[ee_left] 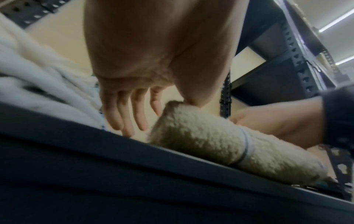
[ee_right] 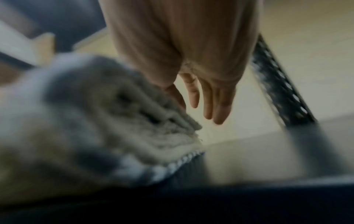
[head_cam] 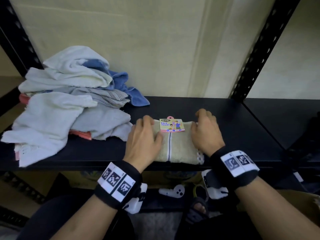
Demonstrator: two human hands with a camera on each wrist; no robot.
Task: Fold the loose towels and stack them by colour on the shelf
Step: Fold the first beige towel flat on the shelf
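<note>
Left hand (head_cam: pixel 143 135): flat, relaxed on the beige face towel (head_cam: pixel 178 146)
Right hand (head_cam: pixel 206 132): flat, relaxed too
Tip: square edges before stacking

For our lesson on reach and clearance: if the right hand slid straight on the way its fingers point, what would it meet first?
The right hand points toward the back of the black shelf. Nothing lies ahead of its fingertips, so the way looks free up to the pale back wall, though depth is hard to judge.
</note>
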